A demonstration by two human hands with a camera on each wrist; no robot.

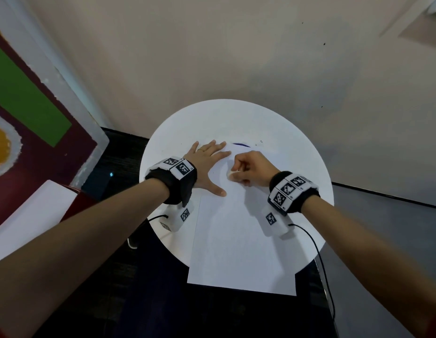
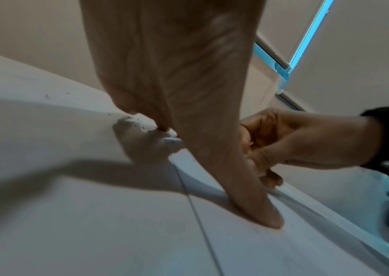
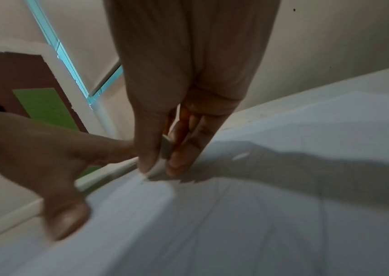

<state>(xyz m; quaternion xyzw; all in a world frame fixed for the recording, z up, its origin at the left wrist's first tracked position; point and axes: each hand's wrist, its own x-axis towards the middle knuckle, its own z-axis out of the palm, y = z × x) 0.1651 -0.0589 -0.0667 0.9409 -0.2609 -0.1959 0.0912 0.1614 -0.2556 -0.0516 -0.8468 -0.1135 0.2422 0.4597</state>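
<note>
White rectangular paper sheet (image 1: 241, 235) lies on round white table (image 1: 297, 132); left hand (image 1: 207, 167) presses it flat-fingered, right hand (image 1: 252, 168) pinches small white eraser (image 1: 230, 173).

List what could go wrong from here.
1. The white paper sheet overhangs the near edge of the round white table; only the left hand presses its far end, so rubbing may crumple or swing it.
2. The right hand pinches the small white eraser between fingertips; it might slip out.

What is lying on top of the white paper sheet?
The left hand presses flat on it; the right hand pinches a white eraser against it. The paper beneath them is hidden.
</note>
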